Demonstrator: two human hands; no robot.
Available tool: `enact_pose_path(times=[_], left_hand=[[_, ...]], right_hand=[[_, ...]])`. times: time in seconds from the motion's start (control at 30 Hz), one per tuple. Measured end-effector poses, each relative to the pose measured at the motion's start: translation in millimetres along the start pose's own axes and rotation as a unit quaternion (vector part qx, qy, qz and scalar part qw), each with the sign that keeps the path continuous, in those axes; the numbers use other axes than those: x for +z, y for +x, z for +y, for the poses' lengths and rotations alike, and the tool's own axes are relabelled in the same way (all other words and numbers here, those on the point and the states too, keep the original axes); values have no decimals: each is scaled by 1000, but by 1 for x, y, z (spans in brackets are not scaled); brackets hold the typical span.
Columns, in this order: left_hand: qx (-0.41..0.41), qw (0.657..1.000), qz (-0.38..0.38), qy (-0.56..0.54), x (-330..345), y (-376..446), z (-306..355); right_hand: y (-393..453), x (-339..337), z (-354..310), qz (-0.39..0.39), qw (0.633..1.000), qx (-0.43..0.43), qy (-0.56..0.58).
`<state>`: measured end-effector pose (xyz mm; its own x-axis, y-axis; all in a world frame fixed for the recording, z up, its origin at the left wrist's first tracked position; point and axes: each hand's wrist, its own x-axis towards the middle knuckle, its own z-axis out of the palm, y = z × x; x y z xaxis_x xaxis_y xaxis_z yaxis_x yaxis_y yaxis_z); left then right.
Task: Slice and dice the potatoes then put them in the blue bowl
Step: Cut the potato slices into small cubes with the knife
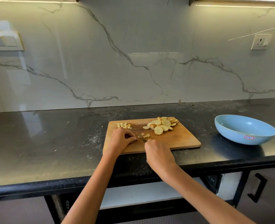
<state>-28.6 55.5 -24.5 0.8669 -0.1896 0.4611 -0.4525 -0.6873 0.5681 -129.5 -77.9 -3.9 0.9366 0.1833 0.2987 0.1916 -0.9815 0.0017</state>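
While left hand pinches a potato piece on cutting board, right hand grips knife; blue bowl right of board.

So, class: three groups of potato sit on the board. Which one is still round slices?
The heap of slices at the board's far right corner; the far-left pile and the pieces by the knife are diced.

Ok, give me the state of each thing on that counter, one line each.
Blue bowl: upright, nothing visible inside.
Cutting board: flat on the counter.
Potato slices: heaped, not yet diced.
Diced pile: at the board's far left corner.
Knife: gripped by the right hand, blade at the potato bits.
Left hand: pinching a potato piece.
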Motion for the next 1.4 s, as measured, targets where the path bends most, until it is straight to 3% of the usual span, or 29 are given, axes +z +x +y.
enact_pose_path(times=[0.13,0.33,0.6,0.8,1.03,1.2,1.4], left_hand=[[8,1000,14,14,1,-1,1],[35,997,73,7,5,6,1],[46,997,-51,36,14,15,3],[51,992,-27,109,23,27,5],[134,988,1,72,27,34,2],[186,978,-91,34,33,35,10],[159,978,-106,80,30,51,-2]], right_hand=[[1,1,13,-8,999,25,36],[1,-2,37,57,997,25,46],[9,9,58,105,991,34,79],[29,27,74,137,986,26,96],[61,32,75,175,968,16,182],[106,28,72,215,947,-3,240],[154,37,74,242,932,-15,271]])
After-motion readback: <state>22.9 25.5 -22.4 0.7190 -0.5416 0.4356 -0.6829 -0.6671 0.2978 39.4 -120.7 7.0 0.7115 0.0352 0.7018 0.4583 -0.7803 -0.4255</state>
